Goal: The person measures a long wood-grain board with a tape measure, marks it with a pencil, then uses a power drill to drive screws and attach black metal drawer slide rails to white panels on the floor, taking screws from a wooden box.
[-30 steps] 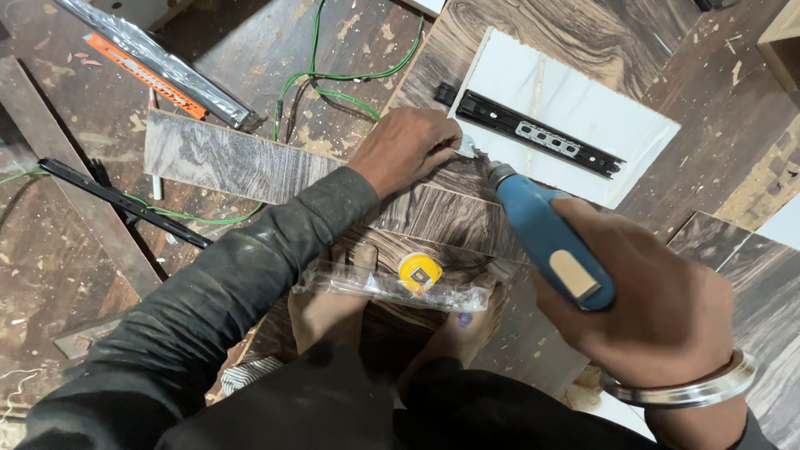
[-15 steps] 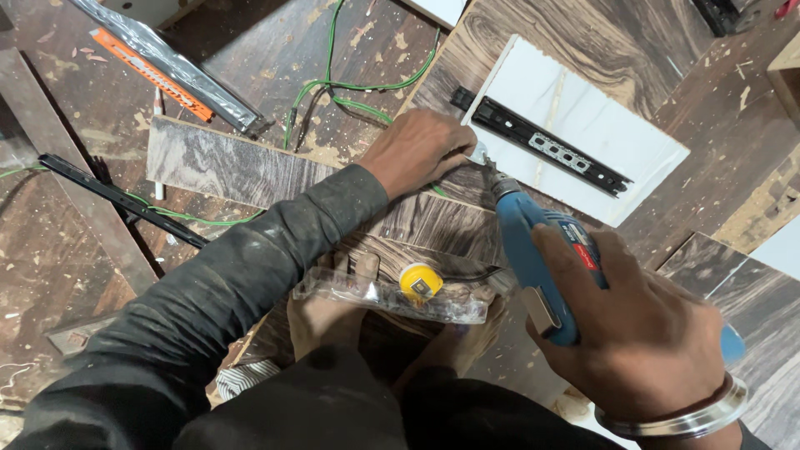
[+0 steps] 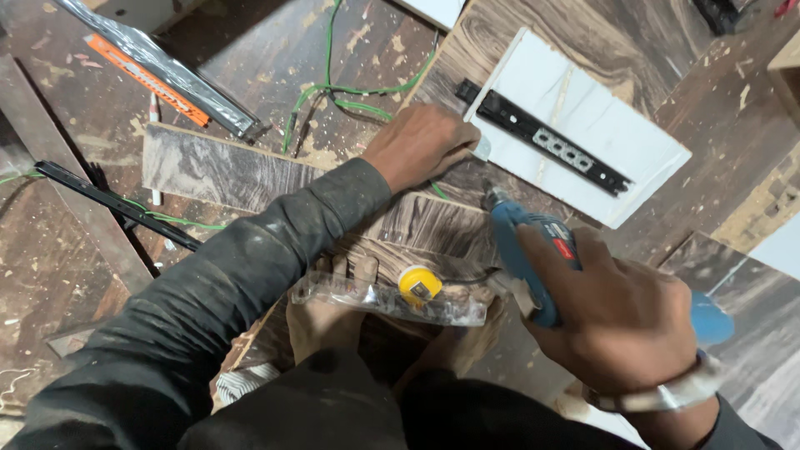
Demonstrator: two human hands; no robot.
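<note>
Head view: right hand [image 3: 621,321] wrapped tight around a blue power drill [image 3: 533,254], fingers closed on its body, bit end pointing up and left toward the near corner of a white panel [image 3: 600,125]. The drill tip sits just short of the left hand, not touching the panel that I can see. Left hand [image 3: 421,146] is palm down, fingers curled and pressing where the white panel's corner meets a dark wood-grain board [image 3: 250,179]; whether it pinches anything small, cannot tell. A black drawer slide [image 3: 542,137] lies diagonally on the white panel, running from its upper left toward its right edge. The wood-grain board stretches from the left hand toward the left side of the floor. A clear plastic bag [image 3: 383,296] with a yellow cap [image 3: 419,283] rests across the person's bare feet, just below the board. Green wire [image 3: 333,92] loops on the floor above the left hand. A second black slide [image 3: 117,204] lies at the left, and a silver and orange wrapped bar [image 3: 158,71] sits toward the top left corner. Sawdust all over the floor.
</note>
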